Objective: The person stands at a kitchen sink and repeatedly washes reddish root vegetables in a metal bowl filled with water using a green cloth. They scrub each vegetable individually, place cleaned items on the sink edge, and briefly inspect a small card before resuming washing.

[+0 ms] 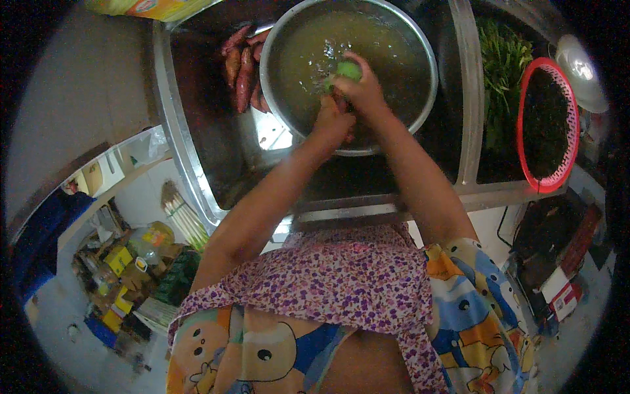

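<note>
Over a large round metal basin [433,74] of murky water, my two hands are close together. My left hand [333,120] is closed around a reddish root [342,102], seemingly a sweet potato, mostly hidden by the fingers. Around a green scrubbing pad or brush [348,70] curl the fingers of my right hand [363,88], against the upper end of the root. Several red-skinned sweet potatoes [244,79] lie in the sink left of the basin, some partly hidden by its rim.
The basin stands in a metal sink [184,143]. Leafy greens [499,59] lie in the compartment on the right, beside a red plastic colander [526,167] and a metal lid or bowl [581,69]. Bundled green onions [182,216] and packages are at the lower left.
</note>
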{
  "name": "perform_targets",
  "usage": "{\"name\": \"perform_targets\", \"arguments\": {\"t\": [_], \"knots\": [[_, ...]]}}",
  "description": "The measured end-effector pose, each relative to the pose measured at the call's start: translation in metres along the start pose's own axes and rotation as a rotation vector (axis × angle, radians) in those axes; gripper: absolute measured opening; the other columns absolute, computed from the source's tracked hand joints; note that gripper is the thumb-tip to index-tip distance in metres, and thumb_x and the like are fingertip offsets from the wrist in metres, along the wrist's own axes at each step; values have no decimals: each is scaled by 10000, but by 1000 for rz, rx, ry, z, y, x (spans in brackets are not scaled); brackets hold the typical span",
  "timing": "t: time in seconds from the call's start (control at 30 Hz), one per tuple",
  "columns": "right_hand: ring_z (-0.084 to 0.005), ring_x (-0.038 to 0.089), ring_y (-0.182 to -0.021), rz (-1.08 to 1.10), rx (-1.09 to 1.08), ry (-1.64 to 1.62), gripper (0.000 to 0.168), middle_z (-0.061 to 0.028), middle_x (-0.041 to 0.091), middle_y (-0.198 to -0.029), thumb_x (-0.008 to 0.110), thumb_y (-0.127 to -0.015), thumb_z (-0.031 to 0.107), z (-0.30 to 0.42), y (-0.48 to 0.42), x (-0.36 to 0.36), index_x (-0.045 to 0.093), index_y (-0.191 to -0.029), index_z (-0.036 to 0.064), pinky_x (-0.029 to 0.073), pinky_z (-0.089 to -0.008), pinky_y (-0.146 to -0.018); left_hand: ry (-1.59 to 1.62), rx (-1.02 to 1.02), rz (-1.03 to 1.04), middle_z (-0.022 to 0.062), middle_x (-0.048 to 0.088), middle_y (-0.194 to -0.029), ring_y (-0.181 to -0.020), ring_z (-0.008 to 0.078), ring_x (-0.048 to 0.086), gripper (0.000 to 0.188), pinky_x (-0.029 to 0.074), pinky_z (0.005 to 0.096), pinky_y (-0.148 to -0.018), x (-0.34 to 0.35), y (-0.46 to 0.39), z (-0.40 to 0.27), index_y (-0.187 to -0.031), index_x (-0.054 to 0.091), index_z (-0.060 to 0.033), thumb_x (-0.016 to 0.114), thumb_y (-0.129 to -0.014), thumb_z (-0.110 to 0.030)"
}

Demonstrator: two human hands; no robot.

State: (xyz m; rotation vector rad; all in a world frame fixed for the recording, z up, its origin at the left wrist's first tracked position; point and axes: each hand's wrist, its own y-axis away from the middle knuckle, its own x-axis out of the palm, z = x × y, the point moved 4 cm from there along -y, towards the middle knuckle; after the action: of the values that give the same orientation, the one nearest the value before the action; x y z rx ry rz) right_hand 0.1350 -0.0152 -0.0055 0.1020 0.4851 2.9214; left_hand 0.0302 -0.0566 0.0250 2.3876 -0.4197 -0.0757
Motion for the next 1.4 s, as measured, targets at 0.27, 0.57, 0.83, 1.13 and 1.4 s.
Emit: {"name": "perform_targets", "arguments": {"t": [0.27, 0.57, 0.83, 1.13, 1.4], "knots": [[-239, 596, -853, 313, 257, -896, 375, -102, 567, -1018, 542, -858, 181, 36, 2, 6, 486, -1221, 107, 517, -395, -756, 1099, -420, 568, 52, 461, -676, -448, 105, 408, 188, 282, 186, -291, 6, 18, -26, -951, 430, -75, 490, -791, -155], [-185, 593, -845, -99, -87, 40, 301, -72, 603, -926, 634, -818, 193, 51, -7, 0, 541, -1066, 51, 491, -308, -739, -706, 550, -174, 119, 585, -806, -535, 182, 499, 383, 398, 302, -453, -23, 18, -32, -1010, 446, -24, 436, -887, -387], [-152, 568, -915, 154, 325, -559, 507, -83, 594, -1019, 620, -803, 397, 54, 45, 28, 508, -1149, 44, 459, -301, -794, -5, 7, -265, 192, 607, -834, -682, 331, 570, 611, 453, 410, -613, -31, 15, -30, -943, 534, 29, 252, -936, -513], [-239, 579, -982, 384, -57, 107, 580, -152, 598, -1076, 671, -783, 284, 59, 71, 21, 429, -1251, 43, 444, -333, -869, -569, 462, -644, 144, 584, -873, -827, 277, 570, 314, 463, 387, -755, -153, 23, -76, -1058, 528, 13, 484, -911, -261], [-346, 480, -1094, 64, -23, 568, 481, -200, 475, -1192, 544, -870, 353, 33, 71, -76, 473, -1182, -6, 366, -394, -972, -1117, 934, -229, 220, 497, -1157, -1100, 373, 454, 492, 389, 436, -927, -80, -23, -49, -1226, 440, -16, 612, -778, -123]]}}
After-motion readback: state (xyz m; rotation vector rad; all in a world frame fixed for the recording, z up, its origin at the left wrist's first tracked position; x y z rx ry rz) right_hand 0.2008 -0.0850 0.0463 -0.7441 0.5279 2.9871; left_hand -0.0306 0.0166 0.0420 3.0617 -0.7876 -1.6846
